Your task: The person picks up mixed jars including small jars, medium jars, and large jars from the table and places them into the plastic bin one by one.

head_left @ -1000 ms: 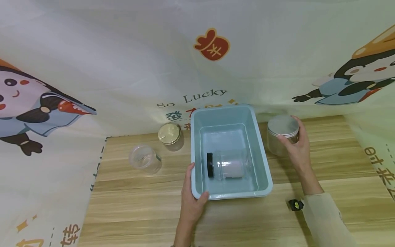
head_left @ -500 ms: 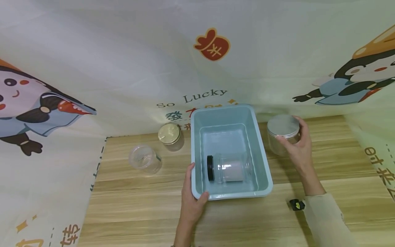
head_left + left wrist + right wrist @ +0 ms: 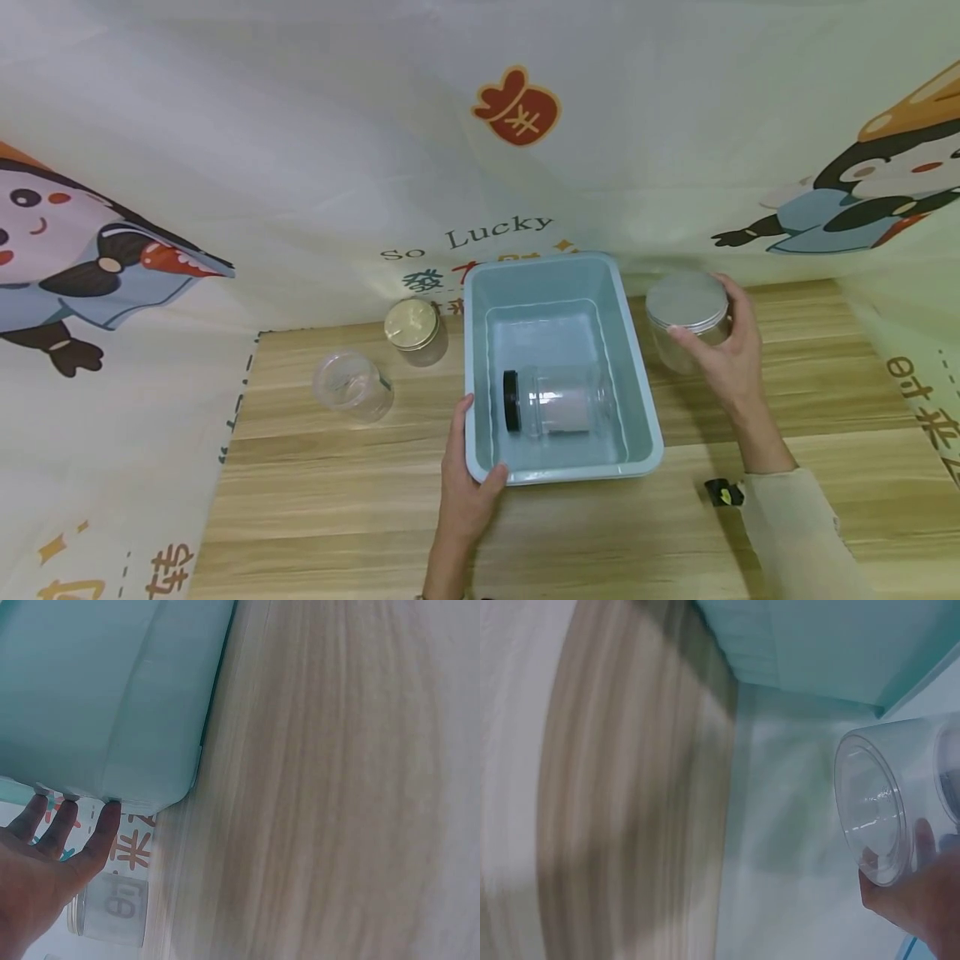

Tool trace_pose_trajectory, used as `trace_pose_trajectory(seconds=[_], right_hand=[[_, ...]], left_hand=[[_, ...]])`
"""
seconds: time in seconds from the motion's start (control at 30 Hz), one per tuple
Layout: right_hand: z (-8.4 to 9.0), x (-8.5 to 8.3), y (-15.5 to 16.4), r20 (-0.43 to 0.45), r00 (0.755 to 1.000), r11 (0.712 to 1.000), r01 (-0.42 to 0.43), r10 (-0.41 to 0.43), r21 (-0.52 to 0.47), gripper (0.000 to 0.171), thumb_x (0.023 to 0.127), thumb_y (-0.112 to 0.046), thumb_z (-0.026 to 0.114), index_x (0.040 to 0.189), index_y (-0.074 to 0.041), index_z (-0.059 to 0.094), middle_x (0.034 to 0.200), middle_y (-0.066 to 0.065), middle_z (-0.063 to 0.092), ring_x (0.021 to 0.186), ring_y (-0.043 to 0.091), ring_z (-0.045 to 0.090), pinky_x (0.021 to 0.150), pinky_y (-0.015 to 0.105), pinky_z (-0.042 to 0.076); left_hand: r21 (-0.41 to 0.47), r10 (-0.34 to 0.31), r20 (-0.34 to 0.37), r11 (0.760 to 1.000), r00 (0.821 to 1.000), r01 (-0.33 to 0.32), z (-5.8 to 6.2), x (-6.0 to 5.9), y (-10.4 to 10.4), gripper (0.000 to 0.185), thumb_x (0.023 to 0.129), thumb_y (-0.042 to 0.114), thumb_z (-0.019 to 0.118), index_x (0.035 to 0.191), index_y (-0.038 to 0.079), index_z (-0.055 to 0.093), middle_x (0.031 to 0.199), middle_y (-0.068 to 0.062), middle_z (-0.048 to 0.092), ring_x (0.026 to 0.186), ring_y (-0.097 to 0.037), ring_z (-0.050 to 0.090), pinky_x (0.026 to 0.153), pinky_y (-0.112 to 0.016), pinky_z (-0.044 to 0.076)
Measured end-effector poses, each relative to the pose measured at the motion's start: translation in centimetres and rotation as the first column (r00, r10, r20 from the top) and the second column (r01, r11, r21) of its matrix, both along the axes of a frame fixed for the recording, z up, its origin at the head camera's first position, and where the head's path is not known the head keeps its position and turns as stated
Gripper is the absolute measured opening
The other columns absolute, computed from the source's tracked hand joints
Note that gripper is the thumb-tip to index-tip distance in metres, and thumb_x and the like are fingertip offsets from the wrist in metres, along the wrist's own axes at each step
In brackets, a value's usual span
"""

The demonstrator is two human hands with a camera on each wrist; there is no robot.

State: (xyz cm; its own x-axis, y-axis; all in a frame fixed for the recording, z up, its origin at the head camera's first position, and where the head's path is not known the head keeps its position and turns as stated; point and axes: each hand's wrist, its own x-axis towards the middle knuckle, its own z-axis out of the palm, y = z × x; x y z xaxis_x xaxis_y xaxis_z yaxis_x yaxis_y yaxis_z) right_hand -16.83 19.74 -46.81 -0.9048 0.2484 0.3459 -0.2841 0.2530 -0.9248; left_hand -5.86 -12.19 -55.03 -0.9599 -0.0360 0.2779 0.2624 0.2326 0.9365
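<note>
My left hand (image 3: 467, 498) grips the near left corner of a pale blue plastic basin (image 3: 567, 477), thumb over the rim. In the left wrist view its fingertips lie against the outer wall. To the right of the basin, my right hand (image 3: 729, 360) grips a clear jar (image 3: 686, 302) with a wide silver lid, thumb in front and fingers round the far side. The right wrist view shows this jar's round base, raised off the wooden table. Inside the basin, a clear jar with a black lid (image 3: 512, 401) lies on its side, lid pointing left.
Left of the basin stand a small gold-lidded jar (image 3: 412, 327) and a clear jar (image 3: 352, 386) without a visible lid. A printed cloth (image 3: 337, 167) hangs behind the wooden table (image 3: 337, 500). A small black object (image 3: 723, 492) sits by the right sleeve.
My right hand has raised the silver-lidded jar slightly. The black-lidded jar rolled a little toward the near side, then back. My left hand has stayed on the basin.
</note>
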Motion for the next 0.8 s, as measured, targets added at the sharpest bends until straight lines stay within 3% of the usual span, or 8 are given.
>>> trace_pose_trajectory(seconds=[0.13,0.37,0.53,0.63,0.8], right_hand=[[1.3,0.3,-0.5,-0.027,1.0,1.0,-0.014,0.014,0.0,0.074,0.071,0.009,0.074,0.139,0.007,0.047,0.126,-0.009,0.05,0.114,0.009,0.045,0.095,0.026,0.036],[1.9,0.2,-0.7,-0.073,0.997,0.998,-0.004,0.009,0.07,0.077,0.066,0.009,0.077,0.137,0.009,0.048,0.123,-0.004,0.051,0.11,0.006,0.045,0.093,0.024,0.036],[2.3,0.1,-0.6,-0.122,0.992,0.992,-0.014,0.03,0.126,0.081,0.061,0.011,0.08,0.136,0.01,0.049,0.119,-0.013,0.047,0.111,0.004,0.045,0.099,0.023,0.035],[1.6,-0.4,-0.1,-0.125,0.992,0.985,-0.004,0.026,0.173,0.085,0.057,0.012,0.083,0.136,0.006,0.052,0.118,-0.016,0.046,0.11,0.003,0.044,0.099,0.022,0.034],[0.2,-1.4,0.8,-0.105,0.994,0.968,0.011,0.016,0.251,0.093,0.052,0.008,0.091,0.137,-0.006,0.056,0.119,-0.017,0.046,0.112,0.005,0.043,0.097,0.023,0.032]], left_hand=[[0.011,-0.004,0.0,1.0,1.0,0.004,-0.1,-0.1,0.0,0.082,0.085,0.044,0.069,0.154,0.02,0.032,0.155,-0.011,0.038,0.132,-0.035,0.045,0.106,-0.042,0.038],[0.01,-0.001,-0.004,1.0,1.0,0.001,-0.1,-0.1,0.0,0.081,0.084,0.037,0.07,0.154,0.02,0.032,0.154,-0.01,0.039,0.13,-0.035,0.046,0.104,-0.043,0.039],[-0.001,0.005,-0.025,1.0,1.0,-0.005,-0.2,-0.1,0.0,0.081,0.086,0.048,0.067,0.154,0.021,0.032,0.154,-0.009,0.039,0.128,-0.035,0.047,0.103,-0.042,0.04],[0.001,0.002,-0.018,1.0,1.0,-0.002,-0.1,-0.1,0.0,0.081,0.087,0.051,0.066,0.153,0.021,0.032,0.154,-0.011,0.039,0.128,-0.036,0.047,0.102,-0.042,0.04],[0.009,-0.002,-0.006,1.0,1.0,0.002,-0.1,-0.1,0.1,0.08,0.085,0.041,0.068,0.153,0.02,0.032,0.154,-0.011,0.039,0.128,-0.037,0.047,0.102,-0.044,0.041]])
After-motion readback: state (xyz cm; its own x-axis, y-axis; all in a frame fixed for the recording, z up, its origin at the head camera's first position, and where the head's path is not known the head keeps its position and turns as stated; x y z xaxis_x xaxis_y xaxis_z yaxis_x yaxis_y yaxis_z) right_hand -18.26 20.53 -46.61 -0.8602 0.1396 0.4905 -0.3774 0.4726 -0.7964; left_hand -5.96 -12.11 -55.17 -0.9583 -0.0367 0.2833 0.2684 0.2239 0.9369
